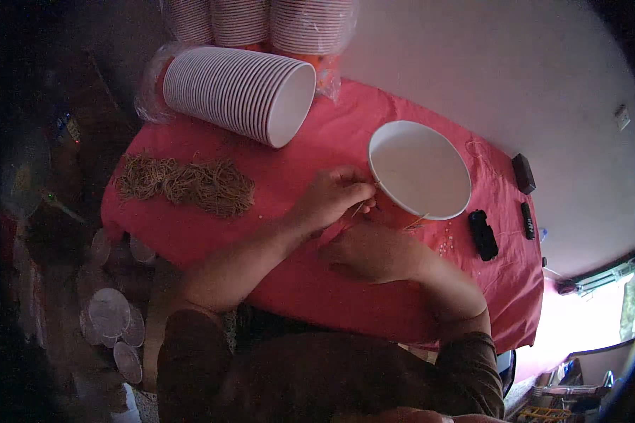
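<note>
A paper bucket point(422, 169), white inside and orange-red outside, sits tilted on the red cloth in front of me, its mouth turned toward me. Bits of tan string show at two places on its rim. My left hand point(342, 194) is closed in a pinch at the bucket's near left rim, with a thin strand of string point(360, 207) at its fingertips. Just below, my right hand point(374, 250) is curled against the bucket's lower side. Its fingertips are hidden, and what they hold cannot be made out.
A tangled pile of tan strings point(187, 185) lies at left on the red cloth point(296, 289). Behind it lies a stack of nested buckets point(240, 92), with more wrapped stacks point(310, 28) beyond. A black case point(483, 235), a dark block point(523, 174) and small white bits point(446, 245) are at right.
</note>
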